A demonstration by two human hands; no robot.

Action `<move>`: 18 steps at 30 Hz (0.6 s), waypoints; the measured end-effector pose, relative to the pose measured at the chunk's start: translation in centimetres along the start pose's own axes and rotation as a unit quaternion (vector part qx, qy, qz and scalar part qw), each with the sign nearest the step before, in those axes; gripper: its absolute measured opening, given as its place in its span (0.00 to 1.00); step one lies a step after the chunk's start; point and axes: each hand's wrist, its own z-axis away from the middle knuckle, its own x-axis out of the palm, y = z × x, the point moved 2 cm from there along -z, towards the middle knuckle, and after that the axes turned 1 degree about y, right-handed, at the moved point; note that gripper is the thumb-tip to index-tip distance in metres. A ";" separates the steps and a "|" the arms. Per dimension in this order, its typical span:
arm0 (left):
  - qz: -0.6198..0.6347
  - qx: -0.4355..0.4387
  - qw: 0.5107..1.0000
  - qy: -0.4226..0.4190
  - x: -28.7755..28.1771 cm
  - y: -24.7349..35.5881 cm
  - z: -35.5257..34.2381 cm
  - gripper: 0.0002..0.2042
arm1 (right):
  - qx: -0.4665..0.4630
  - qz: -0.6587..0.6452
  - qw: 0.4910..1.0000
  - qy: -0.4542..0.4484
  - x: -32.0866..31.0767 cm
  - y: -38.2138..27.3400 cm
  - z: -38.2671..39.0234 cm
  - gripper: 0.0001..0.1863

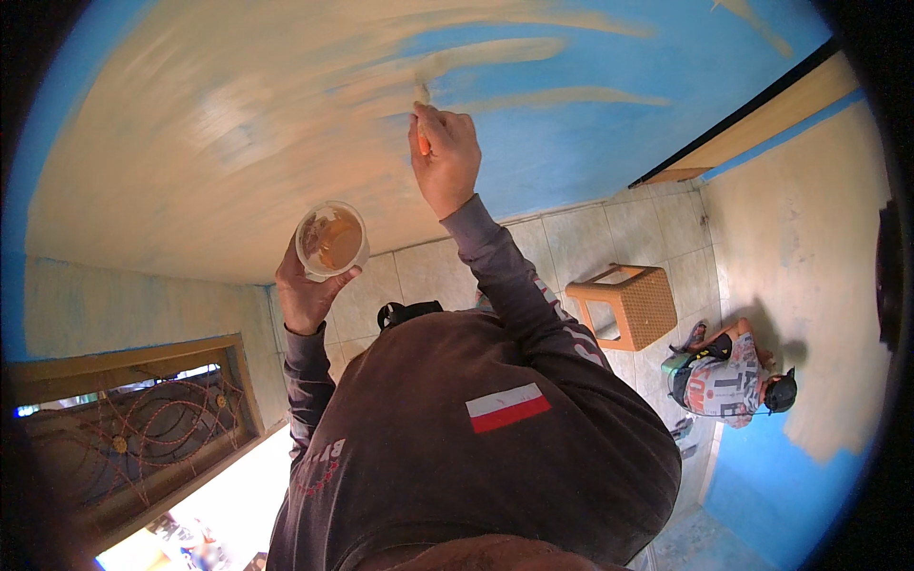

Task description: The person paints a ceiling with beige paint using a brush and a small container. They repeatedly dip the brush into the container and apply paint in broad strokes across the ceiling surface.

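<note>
Right hand (445, 160) clamped on a brush (422, 119), long axis upright, bristles touching the ceiling (238, 124) just above the fist. Left hand (307, 290) grips a paint cup (330, 240), lower left of the brush, hands apart.

The brush (422, 119) stood nearly upright in the fingers (440, 128) of the right hand (446, 162), its orange handle showing just between them and the palm. Its pale bristles poked out above the fingertips and pressed against the wall, loaded with tan paint. The cup (331, 241) was a small clear plastic one, round, sitting on the fingertips (350, 274) of the left hand (307, 295) and tipped a little toward the onlooker. It was part full of brownish-tan paint, with smears up the inner side.
</note>
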 end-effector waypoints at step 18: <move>-0.006 -0.002 0.998 0.063 -1.8 -2.1 1.0 0.43 | 0.172 -0.275 0.942 -0.088 2.4 -0.6 1.7 0.10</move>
